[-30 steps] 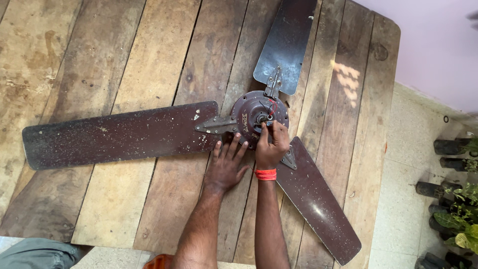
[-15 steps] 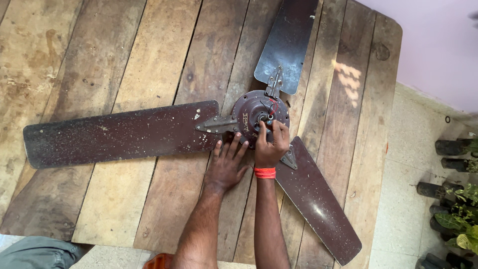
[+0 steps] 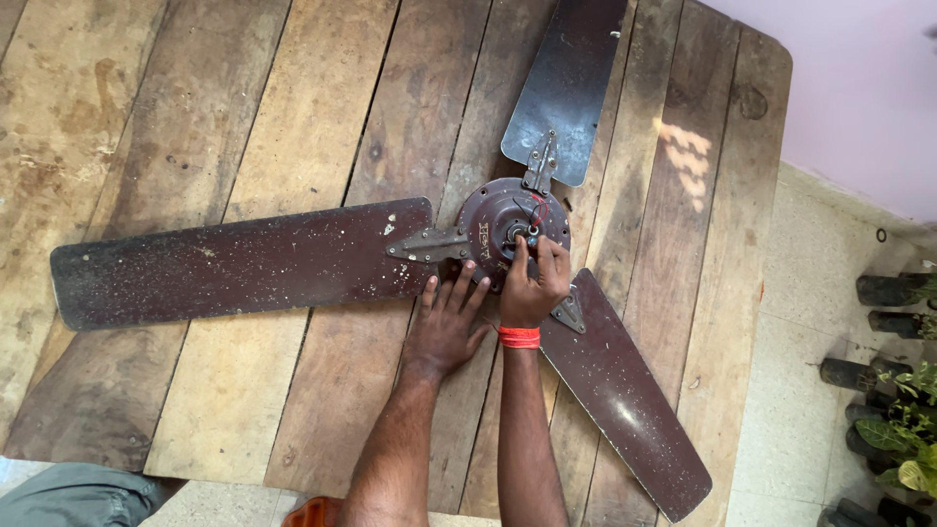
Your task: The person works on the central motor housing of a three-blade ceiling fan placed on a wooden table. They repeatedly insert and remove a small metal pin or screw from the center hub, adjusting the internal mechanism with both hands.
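Head camera view, looking straight down: a dark brown three-bladed ceiling fan (image 3: pixel 508 239) lies flat on a table of rough wooden planks (image 3: pixel 244 107), its round motor housing (image 3: pixel 498 226) near the middle of the frame. One long blade (image 3: pixel 234 268) extends to the left, a second blade (image 3: pixel 571 88) points to the top edge, and a third blade (image 3: pixel 625 390) runs toward the bottom right corner. Each blade joins the housing through a metal bracket. The left hand (image 3: pixel 444 327) rests palm down on the planks just below the housing, fingers spread apart, fingertips touching the edge of the housing and the root of the long blade; it grips nothing. The right hand (image 3: pixel 535 288), with a red band (image 3: pixel 519 338) at the wrist, sits over the lower right part of the housing with its fingers drawn together at the hub (image 3: pixel 522 234), pinching a small part there; the part is too small to identify. A red wire (image 3: pixel 540 207) loops beside the hub. To the right of the table, a speckled floor (image 3: pixel 791 390) carries dark pots with green plants (image 3: pixel 903 429) below a pale pink wall (image 3: pixel 859 88).
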